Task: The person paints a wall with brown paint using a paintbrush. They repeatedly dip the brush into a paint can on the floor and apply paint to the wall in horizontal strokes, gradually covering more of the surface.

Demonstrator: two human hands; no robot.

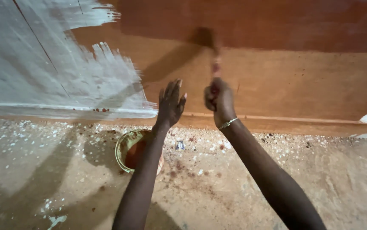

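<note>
1. Paintbrush (214, 64) is sitting up against the brown wall (277, 81), right hand (219, 100) gripping its handle tight.
2. Left hand (170, 104) is hanging open, fingers spread, holding nothing.
3. Paint bucket (129, 150) is sitting on the floor (43, 170) below, near the wall's bottom edge.

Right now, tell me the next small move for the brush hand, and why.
Probably sweep the blurred paintbrush in the right hand leftward, toward the unpainted grey-white wall patch. The reddish-brown paint's edge there is ragged, and the left hand, open and empty, leaves that way free. The round paint bucket sits just below.
</note>
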